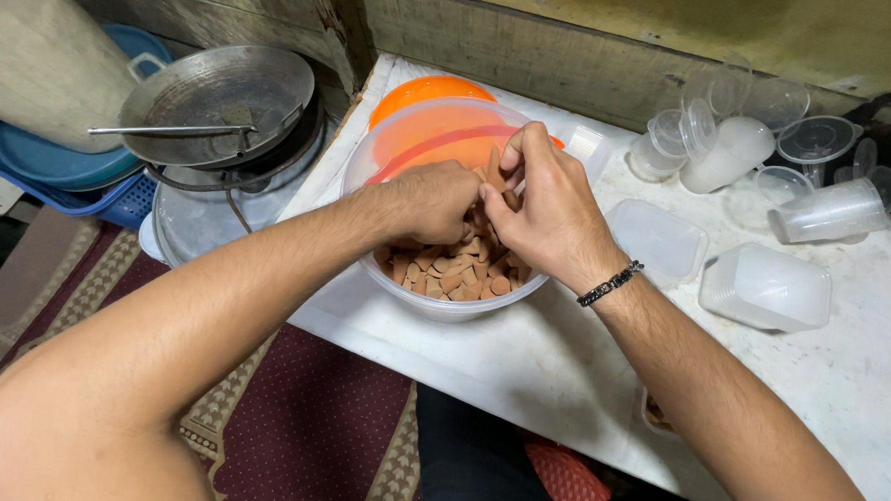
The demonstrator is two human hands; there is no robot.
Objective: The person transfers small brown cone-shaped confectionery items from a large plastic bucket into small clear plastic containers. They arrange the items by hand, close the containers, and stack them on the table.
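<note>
Both hands work in the clear plastic bowl (448, 305): the right hand (554, 211) pinches one brown snack piece (495, 170), seemingly light, stiff and brittle, best held by its edges, while the left hand (433, 201) has its grip curled into the pile.

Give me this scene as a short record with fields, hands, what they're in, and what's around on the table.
Left hand: left hand inside the clear bowl, fingers curled on brown pieces
Right hand: right hand pinching one brown piece above the heap
Behind bowl: orange lid
Table: white table
Right side: clear plastic containers and small cups
Left side: metal pan
</note>
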